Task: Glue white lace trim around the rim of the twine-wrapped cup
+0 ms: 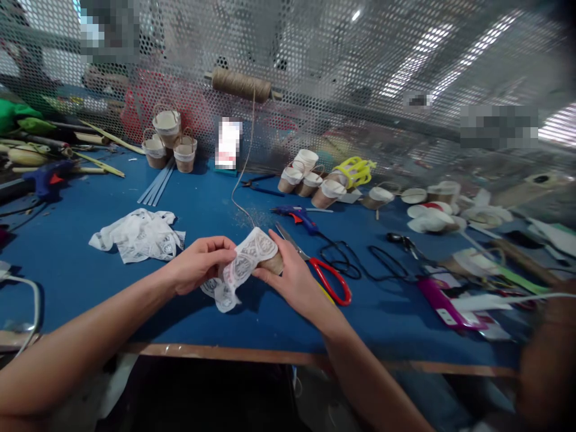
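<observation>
Head view. Item: small twine-wrapped cup point(272, 264), tilted, held above the near middle of the blue worktop point(202, 207). Right hand point(292, 276): fingers closed around the cup, thumb on the near side. Left hand point(202, 264): thumb and index finger pinching a white lace strip point(245, 262), which lies across the cup's side; its loose end hangs below the left fingers.

Behind: twine spool point(242, 83) mounted at a perforated metal screen point(315, 78), one strand descending to the upper edge of the held piece.

Left of the hands: crumpled white lace pile point(141, 235); beyond it, translucent glue sticks point(157, 185), beside three lace-trimmed mini baskets point(184, 157), one above the other two. Far left: blue glue gun with orange trigger point(45, 179).

Right of the hands: red-handled scissors point(347, 293), partly behind the right hand; second blue glue gun point(301, 219), corded. Further back: dark-handled pliers point(265, 187), another group of small baskets point(328, 193), yellow foam netting point(356, 172). Far right: magenta box point(443, 305).
</observation>
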Demonstrator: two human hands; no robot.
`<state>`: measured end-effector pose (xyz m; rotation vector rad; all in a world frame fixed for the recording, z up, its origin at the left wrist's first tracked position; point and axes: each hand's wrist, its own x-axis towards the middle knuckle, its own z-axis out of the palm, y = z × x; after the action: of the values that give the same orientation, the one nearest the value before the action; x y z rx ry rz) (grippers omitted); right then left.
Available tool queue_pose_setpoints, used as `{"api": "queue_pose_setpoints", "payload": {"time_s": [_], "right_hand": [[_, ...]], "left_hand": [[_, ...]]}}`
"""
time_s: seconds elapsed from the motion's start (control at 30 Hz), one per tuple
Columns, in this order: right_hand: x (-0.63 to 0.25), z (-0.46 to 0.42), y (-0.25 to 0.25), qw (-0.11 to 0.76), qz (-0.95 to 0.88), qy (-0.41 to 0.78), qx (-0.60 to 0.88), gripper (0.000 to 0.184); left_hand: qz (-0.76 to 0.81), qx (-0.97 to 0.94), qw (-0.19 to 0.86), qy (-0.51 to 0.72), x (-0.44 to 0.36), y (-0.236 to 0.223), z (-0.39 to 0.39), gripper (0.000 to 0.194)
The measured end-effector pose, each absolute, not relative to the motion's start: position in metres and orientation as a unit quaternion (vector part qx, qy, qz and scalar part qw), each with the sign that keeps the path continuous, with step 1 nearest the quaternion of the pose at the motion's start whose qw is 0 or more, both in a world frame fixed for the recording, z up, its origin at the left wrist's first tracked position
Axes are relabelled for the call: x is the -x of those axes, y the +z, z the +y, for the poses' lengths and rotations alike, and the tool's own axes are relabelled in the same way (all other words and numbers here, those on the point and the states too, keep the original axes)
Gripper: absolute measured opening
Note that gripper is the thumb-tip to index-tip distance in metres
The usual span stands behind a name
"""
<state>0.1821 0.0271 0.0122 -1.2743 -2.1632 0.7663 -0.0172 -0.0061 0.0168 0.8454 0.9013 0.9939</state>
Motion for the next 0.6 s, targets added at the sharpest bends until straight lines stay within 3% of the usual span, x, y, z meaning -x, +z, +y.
{"api": "queue_pose_setpoints", "payload": {"time_s": [0.13,0.3,0.43,0.6], "right_hand": [[-0.188,0.036,0.031,0.181,-0.872,0.217,0.4,0.078],[-0.182,0.042,0.052,0.145,-0.915,0.196,0.322,0.062],[-0.177,0.05,0.06,0.214,-0.88,0.304,0.297,0.065],[-0.165,0.078,0.057,0.396,-0.737,0.42,0.351,0.06]], "left_hand": [[0.323,-0.313,0.765,0.46,0.024,0.023,-0.005,0.017],[0.313,-0.227,0.711,0.587,0.04,0.032,0.005,0.008],[0.352,-0.117,0.657,0.656,0.054,0.034,0.017,0.017],[0.353,-0.136,0.657,0.652,0.055,0.032,0.017,0.017]]}}
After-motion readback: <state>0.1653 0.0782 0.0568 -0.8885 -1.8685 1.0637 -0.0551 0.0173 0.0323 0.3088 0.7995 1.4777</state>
